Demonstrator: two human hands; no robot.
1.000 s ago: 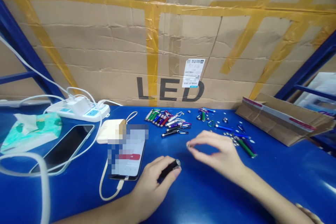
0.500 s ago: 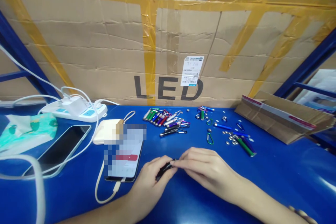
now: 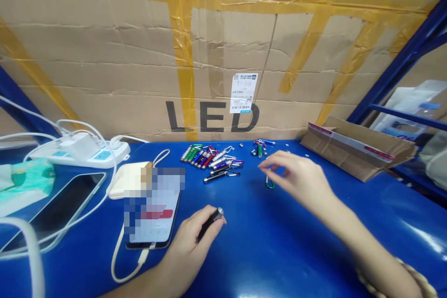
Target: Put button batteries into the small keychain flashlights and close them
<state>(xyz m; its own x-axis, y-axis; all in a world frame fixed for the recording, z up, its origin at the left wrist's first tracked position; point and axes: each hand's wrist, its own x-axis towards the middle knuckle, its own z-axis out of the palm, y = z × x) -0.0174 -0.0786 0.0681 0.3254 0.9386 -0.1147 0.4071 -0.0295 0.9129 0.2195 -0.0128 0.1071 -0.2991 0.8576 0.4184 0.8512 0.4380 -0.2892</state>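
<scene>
While the blue table [image 3: 279,251] carries the cardboard tray [image 3: 356,151] and a row of finished keychain lights [image 3: 213,160], left hand [image 3: 190,247] grips a black mini flashlight [image 3: 210,222]; right hand [image 3: 300,179], fingers loosely spread and empty, hovers over a green carabiner [image 3: 269,182]. Mid-assembly, likely; next needs a fine pinch.

The phone [image 3: 152,216] is lying on the surface [image 3: 279,251], left of the flashlights [image 3: 209,160]. The cardboard box [image 3: 356,149] is sitting at the right, behind the right hand [image 3: 300,179].
</scene>
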